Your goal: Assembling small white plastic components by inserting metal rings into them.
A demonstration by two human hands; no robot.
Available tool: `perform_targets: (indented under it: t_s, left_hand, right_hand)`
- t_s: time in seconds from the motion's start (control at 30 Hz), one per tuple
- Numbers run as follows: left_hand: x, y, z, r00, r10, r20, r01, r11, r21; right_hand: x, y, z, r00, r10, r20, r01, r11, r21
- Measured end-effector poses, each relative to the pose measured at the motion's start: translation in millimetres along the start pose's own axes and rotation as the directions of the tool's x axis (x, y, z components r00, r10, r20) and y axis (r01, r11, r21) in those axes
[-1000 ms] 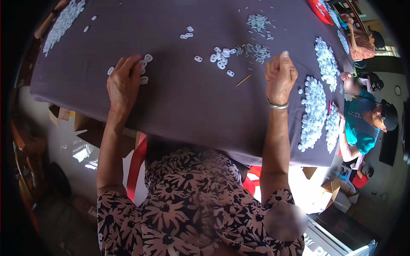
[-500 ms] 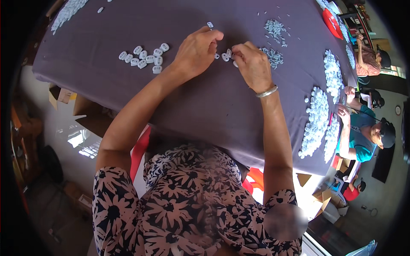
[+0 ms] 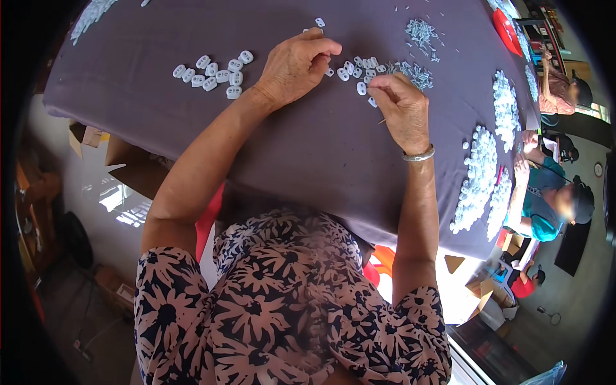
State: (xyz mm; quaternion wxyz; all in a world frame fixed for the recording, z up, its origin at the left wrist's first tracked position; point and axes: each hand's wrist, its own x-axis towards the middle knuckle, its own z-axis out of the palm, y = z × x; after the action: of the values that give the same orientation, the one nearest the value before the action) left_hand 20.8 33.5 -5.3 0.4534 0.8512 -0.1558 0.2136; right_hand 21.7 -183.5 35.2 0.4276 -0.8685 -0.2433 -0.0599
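My left hand (image 3: 294,69) is over the purple-grey tablecloth with its fingers curled in and the thumb side toward the right. Whatever it may hold is hidden. To its right, a loose group of small white oval pieces with dark holes (image 3: 359,67) lies on the cloth. My right hand (image 3: 405,110), with a silver bangle at the wrist, is closed in a pinch at the near right of that group. A thin yellowish tip (image 3: 381,121) shows below its fingers; I cannot tell what it is. Left of my left hand sits another cluster of white two-holed pieces (image 3: 222,76).
Two heaps of small metal pins or screws (image 3: 421,32) lie beyond my right hand. Large piles of white pieces (image 3: 476,179) run along the right side, near a red bowl (image 3: 507,32). Co-workers (image 3: 545,199) sit on the right. An open cardboard box (image 3: 135,170) stands below the left edge.
My right hand has moved right and a little nearer, uncovering the white pieces beside it. My left hand stays almost in place. The whole view has shifted slightly.
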Motion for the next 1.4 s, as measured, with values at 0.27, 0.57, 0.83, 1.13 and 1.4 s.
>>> perform_targets:
  t_s: [0.27, 0.57, 0.83, 1.13, 1.4]
  left_hand:
    - [-1.8, 6.3, -5.2, 0.993, 0.011, 0.12, -0.025, 0.993, 0.119]
    - [0.5, -1.2, -8.5, 0.985, 0.037, 0.166, -0.052, 0.995, 0.09]
    - [5.8, -8.4, -13.3, 0.993, 0.019, 0.118, -0.017, 1.0, -0.014]
    - [6.5, -6.0, -26.3, 0.947, 0.075, 0.313, -0.064, 0.997, -0.045]
    - [6.2, -4.3, -26.1, 0.925, 0.041, 0.377, -0.036, 0.999, -0.022]
  right_hand:
    - [-1.2, -9.6, 11.9, 0.994, -0.057, 0.093, 0.075, 0.978, -0.194]
    - [14.1, -17.4, 13.5, 0.992, -0.077, 0.102, 0.091, 0.985, -0.147]
    - [26.4, -7.2, 32.5, 0.982, -0.135, 0.129, 0.169, 0.937, -0.307]
    - [19.1, -13.1, 17.2, 0.962, -0.092, 0.257, 0.147, 0.968, -0.203]
    - [12.9, -18.3, 3.1, 0.977, -0.018, 0.212, 0.058, 0.982, -0.18]
